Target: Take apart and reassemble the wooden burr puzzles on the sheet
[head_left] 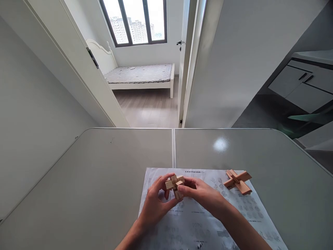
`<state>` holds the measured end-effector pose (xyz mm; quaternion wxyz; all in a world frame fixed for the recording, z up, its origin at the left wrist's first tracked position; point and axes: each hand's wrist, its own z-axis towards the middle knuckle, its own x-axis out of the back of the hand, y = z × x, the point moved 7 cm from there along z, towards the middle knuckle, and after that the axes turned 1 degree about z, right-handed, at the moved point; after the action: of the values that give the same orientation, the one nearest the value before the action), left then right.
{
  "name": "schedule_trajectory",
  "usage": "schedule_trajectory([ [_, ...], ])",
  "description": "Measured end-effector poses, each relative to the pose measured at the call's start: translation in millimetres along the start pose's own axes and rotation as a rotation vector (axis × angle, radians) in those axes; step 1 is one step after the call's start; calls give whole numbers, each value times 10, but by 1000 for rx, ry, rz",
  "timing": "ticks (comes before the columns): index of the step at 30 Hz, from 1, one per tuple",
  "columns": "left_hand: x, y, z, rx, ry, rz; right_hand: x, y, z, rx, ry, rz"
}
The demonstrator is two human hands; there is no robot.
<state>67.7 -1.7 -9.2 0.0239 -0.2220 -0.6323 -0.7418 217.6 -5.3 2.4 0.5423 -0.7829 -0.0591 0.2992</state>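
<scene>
A light wooden burr puzzle [174, 184], made of interlocking blocks, is held above a printed sheet [208, 225]. My left hand [156, 201] wraps round it from the left, with fingers on top and the thumb at its lower edge. From the right, my right hand [201, 192] pinches a block of the same puzzle between thumb and fingers. The fingers hide parts of the puzzle. To the right on the sheet lies a second, reddish-brown wooden puzzle [238, 181] with crossed sticks, touched by neither hand.
The sheet lies on a grey table [85, 194] with a seam down its middle and a raised rim. Walls flank the table's far end. Beyond it, a doorway shows a bed [143, 74] under a window. White cabinets [299, 81] stand at the far right.
</scene>
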Motion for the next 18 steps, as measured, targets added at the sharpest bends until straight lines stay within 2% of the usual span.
schedule_trajectory([
  [4, 17, 20, 1, -19, 11, -7, 30, 20, -16, -29, 48, -19],
  [9, -4, -8, -3, -9, -10, -49, 1, 6, -7, -17, 27, 7],
  [12, 5, -14, -3, -8, 16, -30, -47, -36, -11, 5, 9, 27],
  [18, 17, -28, -25, -9, 49, -1, -91, -29, -46, -30, 73, 19],
])
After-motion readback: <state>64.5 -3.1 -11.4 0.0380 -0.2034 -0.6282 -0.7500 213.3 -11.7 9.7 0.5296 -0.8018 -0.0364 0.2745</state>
